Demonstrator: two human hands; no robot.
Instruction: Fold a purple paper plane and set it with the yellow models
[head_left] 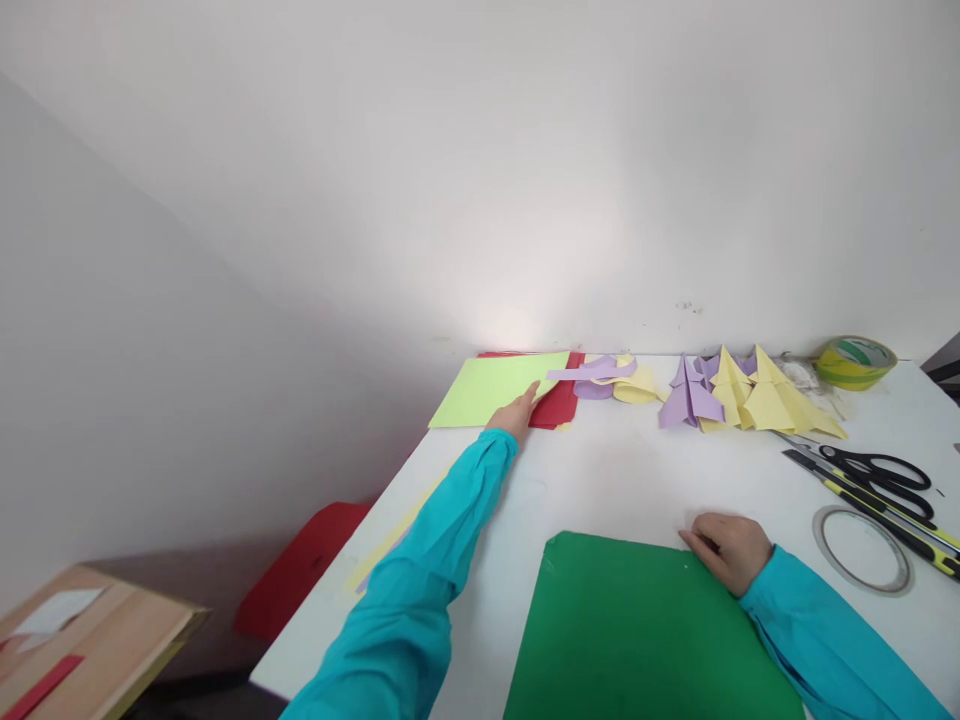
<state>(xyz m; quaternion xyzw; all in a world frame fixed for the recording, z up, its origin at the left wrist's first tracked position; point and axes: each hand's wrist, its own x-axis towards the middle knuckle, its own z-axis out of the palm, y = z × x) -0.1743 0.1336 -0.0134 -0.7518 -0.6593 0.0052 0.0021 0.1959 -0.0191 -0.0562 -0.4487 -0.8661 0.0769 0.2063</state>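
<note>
My left hand (514, 412) reaches to the back left of the table, at the near right edge of a light green paper sheet (487, 388). Its fingers close on that edge, partly hidden, and the sheet's right side curves up slightly. Red paper (556, 407) lies beneath. My right hand (729, 550) rests loosely curled with nothing visible in it, at the far right edge of a dark green sheet (637, 630) lying in front of me.
Purple and yellow paper strips (594, 375) lie at the back, beside folded paper planes (750, 395). On the right are yellow-green tape (855, 362), black scissors (877, 470), cutters (885, 515) and a clear tape roll (864, 588). A red stool (307, 570) and a cardboard box (82, 640) stand left.
</note>
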